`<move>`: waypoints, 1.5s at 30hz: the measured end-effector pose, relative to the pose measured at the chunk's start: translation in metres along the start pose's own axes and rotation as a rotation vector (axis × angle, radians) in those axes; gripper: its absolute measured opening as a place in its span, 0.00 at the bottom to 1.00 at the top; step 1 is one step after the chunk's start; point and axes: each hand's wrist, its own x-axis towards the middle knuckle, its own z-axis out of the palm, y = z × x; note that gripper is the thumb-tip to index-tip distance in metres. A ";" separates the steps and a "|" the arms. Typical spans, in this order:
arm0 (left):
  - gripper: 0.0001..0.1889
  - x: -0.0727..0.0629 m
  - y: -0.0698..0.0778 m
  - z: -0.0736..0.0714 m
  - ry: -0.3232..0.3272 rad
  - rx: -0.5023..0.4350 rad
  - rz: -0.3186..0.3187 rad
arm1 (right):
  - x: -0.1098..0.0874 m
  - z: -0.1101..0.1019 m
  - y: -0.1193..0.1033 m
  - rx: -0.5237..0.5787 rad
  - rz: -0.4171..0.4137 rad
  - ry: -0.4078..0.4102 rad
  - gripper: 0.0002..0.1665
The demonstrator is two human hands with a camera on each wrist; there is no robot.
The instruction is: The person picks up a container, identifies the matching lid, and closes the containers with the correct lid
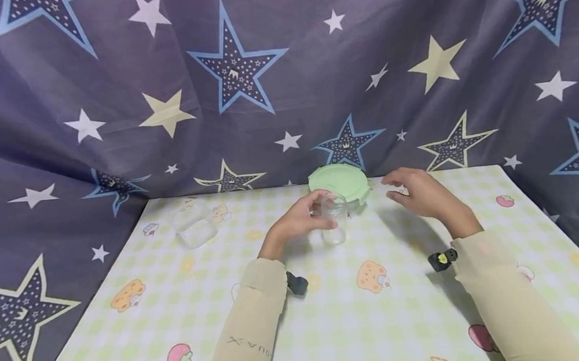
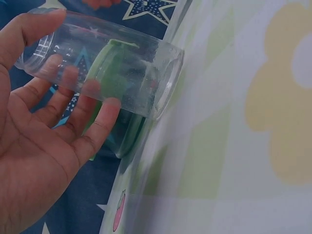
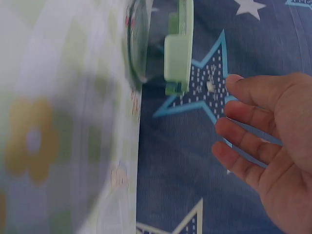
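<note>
While your left hand [image 1: 301,219] grips 1 clear jar [image 1: 335,235], fingers around its side, near 1 green-lidded container [image 1: 340,180], your right hand [image 1: 416,192] hovers beside it, fingers loosely bent; 1 clear box [image 1: 199,232] left; checked tablecloth [image 1: 413,320], starry curtain [image 1: 312,85] behind.

Count: one round clear container with pale-green lid [image 1: 339,180]; one clear cylindrical jar [image 1: 335,235], in front of container; one clear rounded-rectangular box [image 1: 197,234], left of container; two bare hands, left hand [image 1: 300,221], right hand [image 1: 416,192].

Dark star-print fabric [image 1: 312,85] hanging behind and at both sides, green-checked cartoon-print tabletop [image 1: 335,327], light seemingly from overhead
</note>
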 end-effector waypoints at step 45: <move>0.34 0.000 0.003 0.002 0.012 0.007 -0.045 | -0.104 -0.050 0.089 -0.045 0.423 -0.338 0.18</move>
